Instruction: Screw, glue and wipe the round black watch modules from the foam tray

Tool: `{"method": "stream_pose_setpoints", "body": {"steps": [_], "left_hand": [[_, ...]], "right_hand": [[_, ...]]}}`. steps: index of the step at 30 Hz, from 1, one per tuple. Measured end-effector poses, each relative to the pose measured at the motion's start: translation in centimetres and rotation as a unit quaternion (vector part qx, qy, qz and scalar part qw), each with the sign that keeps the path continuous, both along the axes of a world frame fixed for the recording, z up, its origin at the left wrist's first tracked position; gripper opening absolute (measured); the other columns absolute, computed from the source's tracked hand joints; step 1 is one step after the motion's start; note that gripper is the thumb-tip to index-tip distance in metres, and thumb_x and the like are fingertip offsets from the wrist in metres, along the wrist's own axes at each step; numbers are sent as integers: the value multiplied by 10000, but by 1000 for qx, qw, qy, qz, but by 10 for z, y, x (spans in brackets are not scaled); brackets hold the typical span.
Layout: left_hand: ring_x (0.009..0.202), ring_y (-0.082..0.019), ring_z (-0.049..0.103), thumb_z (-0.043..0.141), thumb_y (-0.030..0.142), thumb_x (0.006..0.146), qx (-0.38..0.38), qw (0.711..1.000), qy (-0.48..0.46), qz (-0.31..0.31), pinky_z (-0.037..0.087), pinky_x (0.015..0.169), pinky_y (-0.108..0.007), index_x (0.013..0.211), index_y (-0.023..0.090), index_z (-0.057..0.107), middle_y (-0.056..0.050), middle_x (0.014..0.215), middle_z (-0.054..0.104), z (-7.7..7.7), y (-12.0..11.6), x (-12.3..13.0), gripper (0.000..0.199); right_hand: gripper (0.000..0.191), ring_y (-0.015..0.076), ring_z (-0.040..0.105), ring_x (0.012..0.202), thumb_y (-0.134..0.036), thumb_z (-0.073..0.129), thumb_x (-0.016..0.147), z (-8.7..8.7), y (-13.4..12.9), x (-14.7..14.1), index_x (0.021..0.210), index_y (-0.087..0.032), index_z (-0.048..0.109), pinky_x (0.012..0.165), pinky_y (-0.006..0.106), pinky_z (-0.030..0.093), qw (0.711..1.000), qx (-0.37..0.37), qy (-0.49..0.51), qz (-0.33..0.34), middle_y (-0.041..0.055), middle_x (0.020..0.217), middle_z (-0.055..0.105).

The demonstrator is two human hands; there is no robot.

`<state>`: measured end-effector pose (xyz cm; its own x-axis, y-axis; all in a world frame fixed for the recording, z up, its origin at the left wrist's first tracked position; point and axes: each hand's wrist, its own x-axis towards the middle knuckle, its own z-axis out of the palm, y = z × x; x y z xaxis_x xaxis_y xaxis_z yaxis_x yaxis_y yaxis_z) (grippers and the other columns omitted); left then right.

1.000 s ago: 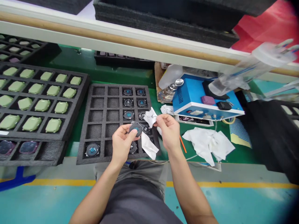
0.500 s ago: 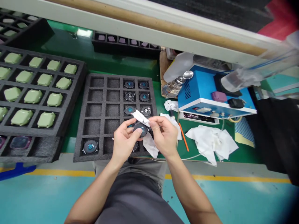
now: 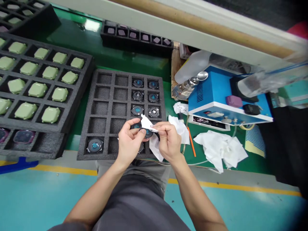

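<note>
My left hand [image 3: 131, 139] is closed round a round black watch body [image 3: 148, 133], its thumb at the edge of the dark face. Pinched in my right hand [image 3: 169, 140] is a folded white wipe [image 3: 147, 124], which lies across the upper part of that watch and hides some of it. Both hands are above a dark grey foam tray [image 3: 96, 125]. Round watch faces sit in its two right columns, and one more watch [image 3: 95, 145] lies in the front left compartment. Another white wipe [image 3: 156, 147] hangs below my right hand at the tray's edge.
At left, a foam tray [image 3: 89, 69] holds green square cases. A blue box-shaped device [image 3: 202, 93] stands at right, beside a glass pump bottle [image 3: 184, 89]. Crumpled wipes [image 3: 220, 147] and an orange stick [image 3: 192, 141] lie before it. A shelf edge [image 3: 168, 24] crosses overhead.
The wipe in my right hand has shifted and unfolded a little, covering more of the watch face. My view has turned slightly, so the bench appears displaced.
</note>
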<state>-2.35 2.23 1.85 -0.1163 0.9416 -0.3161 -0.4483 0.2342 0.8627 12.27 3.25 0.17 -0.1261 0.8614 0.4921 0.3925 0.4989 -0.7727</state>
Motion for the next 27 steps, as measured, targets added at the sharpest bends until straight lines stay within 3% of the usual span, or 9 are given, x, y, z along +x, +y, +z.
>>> {"method": "stream_pose_setpoints", "body": {"steps": [5,9,15,22,24,27], "left_hand": [[681,-175,731,788,252,745,18,999,16,32,660,655,-329,1123,154,565,-1,699,722,1,1,1,449],[743,-206,758,796,294,753,23,999,13,38,652,660,-334,1139,156,567,-36,778,758,1,0,1,469],[773,-236,775,791,322,772,37,999,0,33,650,671,-357,1155,161,560,-51,802,773,0,-2,-2,475],[744,-211,771,793,313,774,43,999,-4,29,641,658,-326,1145,163,583,-48,825,777,-3,-2,-4,452],[742,-206,772,792,308,777,49,998,-8,36,641,663,-320,1143,163,595,-51,847,781,-4,-1,-5,440],[758,-207,776,792,303,775,52,997,-17,57,643,679,-318,1144,164,616,-50,864,780,-3,-1,-5,432]], "right_hand": [[142,183,648,870,-314,468,1013,5,-12,0,933,-239,558,764,329,514,991,-95,56,-74,48,909,659],[186,160,574,740,-430,493,985,13,-9,6,927,-254,497,676,290,496,956,-145,182,-176,9,814,540],[217,137,555,731,-447,588,920,24,-1,12,930,-257,483,668,261,496,915,-197,317,-155,-3,824,506],[235,168,636,816,-485,550,929,13,22,24,968,-258,506,741,316,536,926,-214,281,-136,23,912,631],[248,189,650,873,-472,575,917,12,29,31,1020,-246,563,787,350,540,940,-211,217,-157,54,991,673],[307,221,642,997,-406,622,908,17,19,40,1165,-238,626,824,379,522,966,-142,38,-210,105,1184,681]]}}
